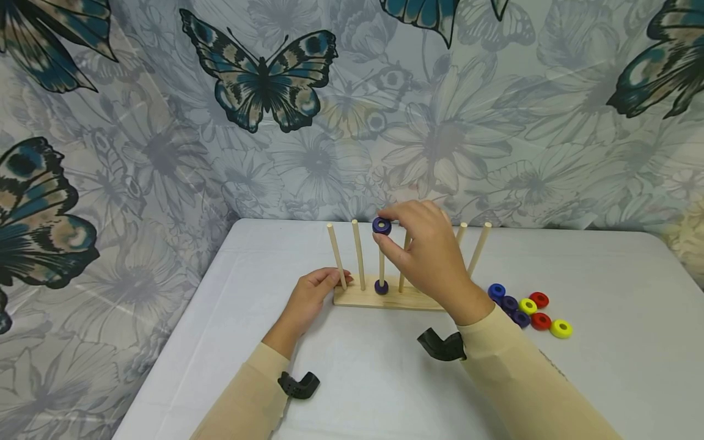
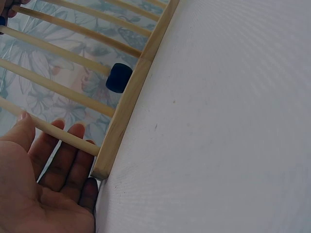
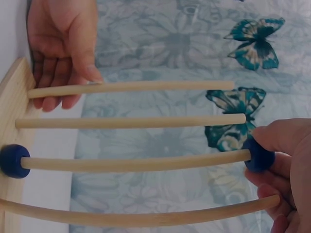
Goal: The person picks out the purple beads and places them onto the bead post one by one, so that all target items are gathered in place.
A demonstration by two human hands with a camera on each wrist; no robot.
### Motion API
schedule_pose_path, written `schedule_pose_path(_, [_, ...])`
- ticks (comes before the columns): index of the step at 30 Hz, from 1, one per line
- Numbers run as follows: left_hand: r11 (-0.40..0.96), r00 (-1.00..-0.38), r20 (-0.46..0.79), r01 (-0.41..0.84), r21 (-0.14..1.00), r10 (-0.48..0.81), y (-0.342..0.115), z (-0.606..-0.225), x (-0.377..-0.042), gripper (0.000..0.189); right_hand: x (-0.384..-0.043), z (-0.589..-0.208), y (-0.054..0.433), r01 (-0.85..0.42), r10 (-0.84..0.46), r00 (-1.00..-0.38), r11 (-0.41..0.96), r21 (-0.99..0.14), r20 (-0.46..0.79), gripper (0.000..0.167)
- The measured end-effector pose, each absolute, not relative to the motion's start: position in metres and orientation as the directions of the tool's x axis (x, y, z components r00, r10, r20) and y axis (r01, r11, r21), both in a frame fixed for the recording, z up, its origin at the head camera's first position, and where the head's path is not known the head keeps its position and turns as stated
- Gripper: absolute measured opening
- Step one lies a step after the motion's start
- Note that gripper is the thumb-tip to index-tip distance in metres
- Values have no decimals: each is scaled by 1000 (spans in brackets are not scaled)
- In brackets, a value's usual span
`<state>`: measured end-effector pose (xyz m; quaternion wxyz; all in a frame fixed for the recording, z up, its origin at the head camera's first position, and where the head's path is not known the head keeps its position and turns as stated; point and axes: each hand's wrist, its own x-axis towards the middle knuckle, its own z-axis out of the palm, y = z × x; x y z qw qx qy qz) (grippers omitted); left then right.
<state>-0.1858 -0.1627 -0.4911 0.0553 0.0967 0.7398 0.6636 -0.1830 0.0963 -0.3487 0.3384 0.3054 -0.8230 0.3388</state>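
Observation:
A wooden stand (image 1: 360, 299) with a row of upright pegs rests on the table. My right hand (image 1: 437, 256) pinches a dark blue-purple ring (image 3: 263, 156) between thumb and fingers at the top of the third peg from the left. In the right wrist view, the peg's tip meets the ring's hole. Another dark blue-purple ring (image 1: 381, 288) sits at the bottom of that same peg. At the stand's left end, my left hand (image 1: 309, 297) holds the outermost peg (image 2: 73, 139), with the thumb against one side and fingers behind it.
Right of the stand lies a loose group of rings: blue ones (image 1: 496, 290), dark purple ones (image 1: 509, 304), yellow ones (image 1: 561, 329) and red ones (image 1: 541, 321). A white cloth covers the table (image 1: 352, 379). Behind it hangs a butterfly-patterned fabric (image 1: 308, 159).

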Motion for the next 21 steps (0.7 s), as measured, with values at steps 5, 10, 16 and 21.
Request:
schedule_pose_path(5, [105, -976, 46, 70, 992, 213, -163, -491, -186, 32, -183, -349, 97, -734, -276, -583, 582, -350, 764, 28])
schedule_pose_path(10, [107, -977, 49, 73, 992, 210, -163, -491, -186, 31, -183, -348, 97, -737, -274, -590, 567, -368, 759, 28])
schedule_pose_path(16, [111, -976, 49, 74, 991, 210, -163, -492, -187, 32, -184, -349, 99, -754, -267, -585, 527, -392, 766, 29])
schedule_pose_path(21, [117, -977, 50, 76, 990, 209, -163, -493, -187, 32, -185, -349, 100, -762, -270, -575, 522, -385, 772, 30])
